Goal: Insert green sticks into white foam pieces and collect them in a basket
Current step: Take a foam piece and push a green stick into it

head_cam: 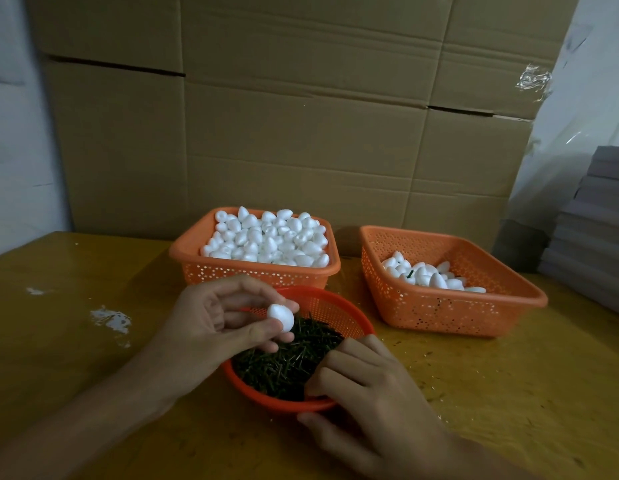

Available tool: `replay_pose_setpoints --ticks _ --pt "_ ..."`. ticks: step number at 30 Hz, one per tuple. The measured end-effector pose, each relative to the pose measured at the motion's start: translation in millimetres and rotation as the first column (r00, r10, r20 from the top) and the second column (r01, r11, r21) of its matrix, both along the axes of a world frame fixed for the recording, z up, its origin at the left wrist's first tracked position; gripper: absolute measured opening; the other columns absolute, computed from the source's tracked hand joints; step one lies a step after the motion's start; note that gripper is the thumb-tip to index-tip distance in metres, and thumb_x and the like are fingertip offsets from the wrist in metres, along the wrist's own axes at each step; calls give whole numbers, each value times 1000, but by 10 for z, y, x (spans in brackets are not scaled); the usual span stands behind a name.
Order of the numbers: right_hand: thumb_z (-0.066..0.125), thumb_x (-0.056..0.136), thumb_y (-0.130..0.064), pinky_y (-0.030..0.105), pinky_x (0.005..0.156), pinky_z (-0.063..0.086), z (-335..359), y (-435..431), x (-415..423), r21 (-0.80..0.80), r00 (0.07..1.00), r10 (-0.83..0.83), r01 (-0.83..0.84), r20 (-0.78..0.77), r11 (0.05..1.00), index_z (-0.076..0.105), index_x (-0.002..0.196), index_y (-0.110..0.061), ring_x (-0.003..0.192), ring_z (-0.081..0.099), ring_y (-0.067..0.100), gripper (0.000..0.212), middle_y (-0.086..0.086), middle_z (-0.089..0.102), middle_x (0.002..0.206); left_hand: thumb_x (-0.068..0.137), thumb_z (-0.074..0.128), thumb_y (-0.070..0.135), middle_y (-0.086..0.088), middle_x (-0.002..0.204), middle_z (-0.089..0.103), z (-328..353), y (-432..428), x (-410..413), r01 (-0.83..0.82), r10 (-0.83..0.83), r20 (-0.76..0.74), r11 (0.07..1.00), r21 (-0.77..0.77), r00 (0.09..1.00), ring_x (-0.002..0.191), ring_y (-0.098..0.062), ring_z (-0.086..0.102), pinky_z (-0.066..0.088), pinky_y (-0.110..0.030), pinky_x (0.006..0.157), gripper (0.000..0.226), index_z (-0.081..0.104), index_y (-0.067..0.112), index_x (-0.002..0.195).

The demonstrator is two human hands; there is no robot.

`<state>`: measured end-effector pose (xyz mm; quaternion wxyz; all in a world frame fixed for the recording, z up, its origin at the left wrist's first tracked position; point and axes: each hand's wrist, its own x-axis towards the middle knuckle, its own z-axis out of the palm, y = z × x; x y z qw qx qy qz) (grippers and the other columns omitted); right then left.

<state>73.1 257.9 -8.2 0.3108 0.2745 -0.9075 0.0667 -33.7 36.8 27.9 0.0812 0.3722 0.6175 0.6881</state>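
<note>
Left hand (214, 320) fingers (259, 330) pinching foam piece (281, 317), right hand (370, 393) fingers (339, 358) in green sticks (283, 365), grip unclear

You hold one white foam piece (281, 317), egg-shaped, in your left hand (214, 320) just above the near round red basket (339, 308) of dark green sticks (287, 367). The far left orange basket (231, 273) is heaped with foam pieces (266, 237). The right orange basket (439, 313) holds a few more.
</note>
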Motion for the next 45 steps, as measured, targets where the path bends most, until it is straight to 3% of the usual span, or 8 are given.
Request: replay_pose_setpoints --ticks 17,23,26,33,45 --pt "64 103 -46 36 78 46 -11 5 -9 -8 1000 1 -1 11 1000 65 100 -27 91 54 10 19 -16 59 96 79 79 4 -17 117 76 -9 -8 -3 32 -32 -14 998 53 999 103 -36 77 63 -30 75 19 72 12 94" --pt "64 103 -45 35 79 45 -20 13 -17 -15 1000 9 -9 5 1000 65 101 -27 91 53 10 18 -15 58 96 79 80 1 -15 117 77 1 -8 8 38 -37 -27 999 32 999 105 -35 77 63 -30 76 22 71 14 94" --pt "64 103 -46 36 78 45 -26 15 -15 -16 1000 12 -12 9 1000 65 101 -27 91 54 10 19 -15 58 96 78 90 4 -13 117 78 14 -12 29 29 -29 -58 1000 7 998 106 -33 77 62 -29 80 26 71 15 92" --pt "64 103 -44 35 79 44 -27 15 -12 -12 1000 12 -11 2 1000 64 101 -27 91 53 10 18 -15 58 96 69 85 -3 -9 113 79 23 -24 50 -1 -2 -119 1000 -27 993 105 -26 77 62 -27 85 24 76 13 85" --pt "65 102 -44 35 79 45 -10 13 -8 -8 1000 11 -11 -1 1000 65 100 -26 91 54 10 18 -15 59 95 65 86 -2 -8 110 80 -8 -18 20 -11 1 -188 999 -53 982 103 -25 78 64 -30 81 25 80 8 87"
